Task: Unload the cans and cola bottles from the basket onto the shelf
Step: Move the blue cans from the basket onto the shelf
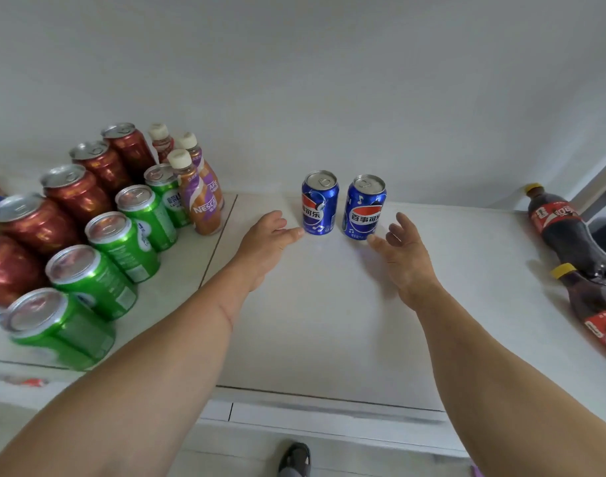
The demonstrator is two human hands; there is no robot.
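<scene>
Two blue cola cans stand upright side by side at the back of the white shelf (329,321): the left blue can (319,202) and the right blue can (364,206). My left hand (268,241) lies just left of the left can, fingertips touching or almost touching its base, holding nothing. My right hand (406,251) hovers just right of the right can with fingers spread and empty. Two cola bottles (563,232) with yellow caps stand at the shelf's right end. The basket is out of view.
On the left stand rows of red cans (76,192) and green cans (122,241), with small coffee bottles (200,197) behind them. A white wall rises behind the shelf. A foot in a sandal (294,459) shows on the floor below the shelf's front edge.
</scene>
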